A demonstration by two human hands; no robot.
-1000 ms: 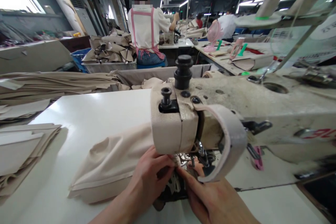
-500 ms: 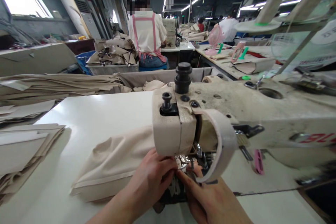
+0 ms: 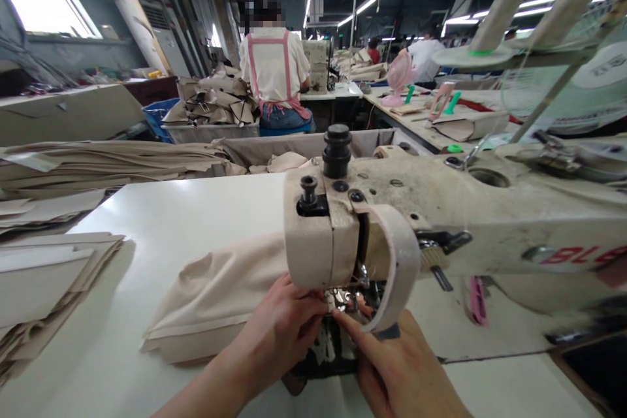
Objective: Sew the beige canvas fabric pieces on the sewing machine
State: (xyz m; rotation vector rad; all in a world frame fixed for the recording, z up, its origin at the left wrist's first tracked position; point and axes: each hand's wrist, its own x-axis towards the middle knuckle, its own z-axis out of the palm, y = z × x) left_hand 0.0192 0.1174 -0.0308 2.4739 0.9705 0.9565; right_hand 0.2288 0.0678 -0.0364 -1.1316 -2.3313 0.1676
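A worn cream sewing machine (image 3: pixel 441 215) stands on the white table (image 3: pixel 161 222). A beige fabric piece (image 3: pixel 220 300) lies under its head and stretches to the left. My left hand (image 3: pixel 279 333) has its fingers curled on the fabric just left of the presser foot (image 3: pixel 345 297). My right hand (image 3: pixel 396 366) pinches the fabric edge at the foot from the right. A pale strap (image 3: pixel 396 261) loops from the machine head down over my right hand.
Stacks of beige cut pieces (image 3: pixel 44 274) lie along the table's left edge, with more (image 3: pixel 112 160) behind. A person in a pink apron (image 3: pixel 274 72) sits with their back to me at another station. Thread cones (image 3: pixel 504 0) stand on a rack at the right.
The view has shifted slightly. Both hands stay at the presser foot, and the fabric has barely moved.
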